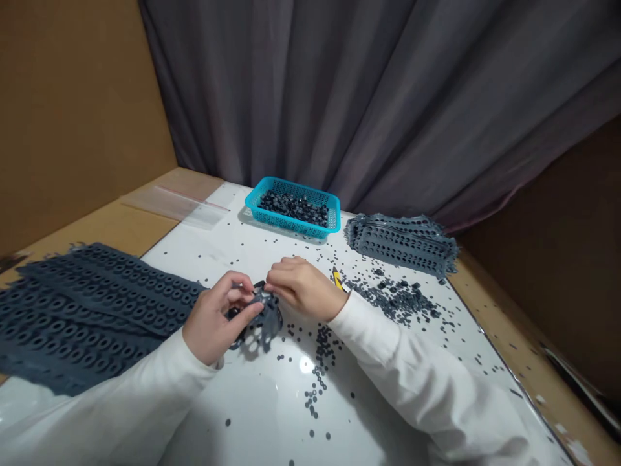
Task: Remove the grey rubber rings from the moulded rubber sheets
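Between my hands, a dark grey perforated rubber sheet (268,321) is bunched up and hangs just above the white table. My left hand (220,317) pinches it between thumb and fingers from the left. The fingers of my right hand (305,289) are closed at the sheet's upper edge; whether a small piece sits in them is hidden. Small dark discs (323,349) lie scattered on the table below and to the right of my hands. A yellow tool (337,279), partly hidden, lies behind my right wrist.
Dark rubber sheets with rows of rings (97,310) are stacked at left. A blue basket (250,200) of small dark pieces stands at the back. Punched sheets (402,243) lie at back right, near a pile of dark bits (405,301). A clear plastic bag (179,206) lies back left.
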The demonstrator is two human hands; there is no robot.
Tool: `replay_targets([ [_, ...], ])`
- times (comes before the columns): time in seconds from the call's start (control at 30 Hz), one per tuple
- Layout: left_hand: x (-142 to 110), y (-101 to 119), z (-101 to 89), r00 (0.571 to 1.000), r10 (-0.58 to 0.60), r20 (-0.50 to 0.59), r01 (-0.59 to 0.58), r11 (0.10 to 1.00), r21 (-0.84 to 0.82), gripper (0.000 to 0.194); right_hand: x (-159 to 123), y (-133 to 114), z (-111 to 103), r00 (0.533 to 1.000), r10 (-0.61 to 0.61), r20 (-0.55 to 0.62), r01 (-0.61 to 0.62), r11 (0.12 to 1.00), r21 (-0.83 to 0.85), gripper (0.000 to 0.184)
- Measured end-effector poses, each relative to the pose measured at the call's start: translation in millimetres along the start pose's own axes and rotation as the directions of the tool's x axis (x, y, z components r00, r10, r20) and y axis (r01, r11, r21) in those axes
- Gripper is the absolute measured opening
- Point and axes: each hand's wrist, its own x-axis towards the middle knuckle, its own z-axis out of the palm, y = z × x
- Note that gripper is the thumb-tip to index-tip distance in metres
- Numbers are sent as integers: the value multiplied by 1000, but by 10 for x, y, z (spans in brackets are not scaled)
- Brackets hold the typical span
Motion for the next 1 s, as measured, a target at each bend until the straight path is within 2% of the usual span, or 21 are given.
replay_targets([
  [0.03, -11, -1, -11, 999, 34, -8, -34, 999, 4, 17, -15, 110, -33, 994, 72, -88, -68, 997, 45, 28],
  [0.07, -20, -5, -23, 997, 69, -19, -68, 998, 10, 18, -36, 225, -79, 958, 182, -220, -169, 982, 79, 30],
  [0.1, -25, -12, -36, 995, 93, -40, -93, 996, 12, 18, -59, 328, -134, 877, 318, -360, -297, 948, 115, 32],
  [0.13, -21, -19, -48, 993, 101, -68, -101, 995, -1, 19, -82, 406, -187, 790, 423, -444, -404, 904, 141, 32],
  [0.17, -10, -24, -58, 991, 80, -108, -84, 996, -31, 19, -103, 446, -231, 760, 467, -452, -445, 881, 163, 31],
  [0.2, 9, -25, -64, 989, 35, -147, -48, 995, -84, 20, -118, 440, -256, 775, 485, -406, -441, 874, 203, 30],
  [0.23, 31, -22, -65, 985, -24, -170, -1, 989, -148, 22, -127, 389, -259, 825, 477, -304, -407, 874, 266, 30],
  [0.27, 54, -15, -60, 983, -83, -165, 47, 976, -212, 23, -130, 300, -239, 869, 447, -211, -367, 869, 332, 28],
  [0.33, 86, 7, -40, 979, -164, -120, 121, 945, -303, 27, -124, 66, -148, 913, 391, -116, -311, 851, 422, 23],
  [0.47, 83, 37, -4, 978, -191, -78, 153, 925, -349, 30, -103, -272, 48, 947, 318, -52, -276, 884, 377, 19],
  [0.57, 62, 32, -6, 985, -160, -59, 132, 936, -326, 29, -101, -297, 94, 959, 283, 4, -270, 912, 308, 20],
  [0.67, 46, 20, -10, 989, -146, -16, 135, 949, -285, 29, -103, -246, 88, 981, 178, 79, -192, 948, 254, 21],
  [0.73, 37, 20, -3, 986, -165, 18, 164, 954, -252, 28, -92, -199, 84, 989, 114, 91, -130, 971, 201, 21],
  [0.8, 37, 30, 9, 983, -185, 5, 182, 956, -232, 26, -62, -136, 90, 992, 113, 61, -123, 975, 186, 24],
  [0.9, 75, 54, 16, 975, -195, -106, 165, 955, -245, 25, 36, -29, 122, 984, 180, -3, -175, 957, 233, 28],
  [1.0, 158, 68, -22, 955, -195, -225, 135, 957, -258, 25, 201, 19, 194, 964, 256, -75, -240, 956, 169, 29],
])
